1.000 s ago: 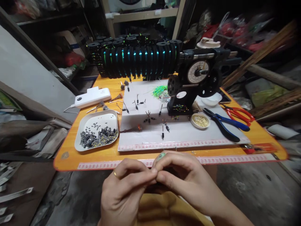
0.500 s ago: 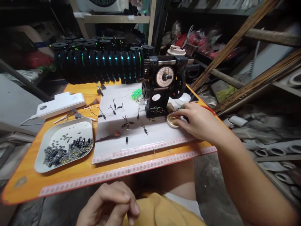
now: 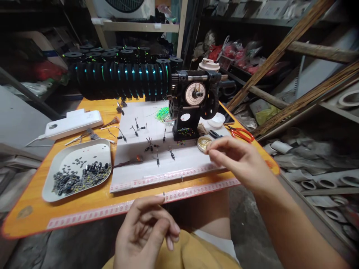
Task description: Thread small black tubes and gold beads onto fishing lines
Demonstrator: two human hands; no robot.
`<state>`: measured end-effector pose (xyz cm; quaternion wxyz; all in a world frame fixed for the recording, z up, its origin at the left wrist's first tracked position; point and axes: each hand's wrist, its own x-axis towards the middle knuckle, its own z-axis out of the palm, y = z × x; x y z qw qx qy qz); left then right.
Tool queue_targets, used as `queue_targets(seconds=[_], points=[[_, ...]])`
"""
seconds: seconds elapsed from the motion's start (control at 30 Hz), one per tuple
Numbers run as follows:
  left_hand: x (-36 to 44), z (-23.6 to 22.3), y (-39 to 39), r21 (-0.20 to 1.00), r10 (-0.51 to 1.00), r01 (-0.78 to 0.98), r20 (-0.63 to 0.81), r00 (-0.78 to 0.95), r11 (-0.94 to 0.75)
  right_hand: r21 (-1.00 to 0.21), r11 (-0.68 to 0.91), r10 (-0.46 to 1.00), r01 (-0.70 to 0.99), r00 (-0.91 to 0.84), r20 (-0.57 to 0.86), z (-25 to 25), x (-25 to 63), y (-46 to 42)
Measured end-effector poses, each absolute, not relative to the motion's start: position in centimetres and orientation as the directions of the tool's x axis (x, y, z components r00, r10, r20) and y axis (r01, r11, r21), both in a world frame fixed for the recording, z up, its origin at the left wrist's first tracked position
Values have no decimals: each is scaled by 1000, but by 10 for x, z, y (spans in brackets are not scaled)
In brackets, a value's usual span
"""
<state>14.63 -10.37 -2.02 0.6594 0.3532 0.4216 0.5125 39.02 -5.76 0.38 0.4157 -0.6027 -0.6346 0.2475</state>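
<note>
Nearest the camera, the left hand (image 3: pixel 146 231) hangs over the lap, just below the tabletop (image 3: pixel 84 209) edge, fingers loosely curled; thumb and forefinger seem to pinch something very fine, with a tiny dark speck at the fingertip — too small to identify. Further out, the right hand (image 3: pixel 238 158) hovers over the right end of the white mat (image 3: pixel 174 164), fingertips drawn together just beside the small dish of gold beads (image 3: pixel 204 142). Whether a bead sits between them I cannot tell.

The dish lies flat, round, with no long axis. The small black pieces (image 3: pixel 151 147) scattered on the mat are slender, and their long axes point every which way. To the left, a white tray (image 3: pixel 75 170) holds a heap of dark parts. Behind stand the winding device (image 3: pixel 193 108) with its dial facing the camera, the red scissors (image 3: pixel 241 133), and the row of black spools (image 3: pixel 120 80) lying across the back.

The likely trouble, I judge: anything pinched is tiny, and the left hand is off the tabletop's edge — a slip would send it to the floor. The right hand could also knock the dish.
</note>
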Motion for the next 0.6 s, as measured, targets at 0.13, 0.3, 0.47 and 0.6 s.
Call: queue_targets(seconds=[0.13,0.3,0.47,0.6], points=[[156,-19,-102,839,949,-449,-241,203,309,-978,38,999,207,4,39,-17,352,-88],[159,-23,-106,809,934,-475,-243,262,345,-909,-269,963,-319,-56,-265,-27,316,-109],[154,-26,-110,785,930,-508,-246,272,356,-902,-277,956,-332,4,-295,-24,307,-115],[151,-26,-110,777,927,-513,-256,274,366,-907,-275,957,-318,-2,-290,-20,305,-114]])
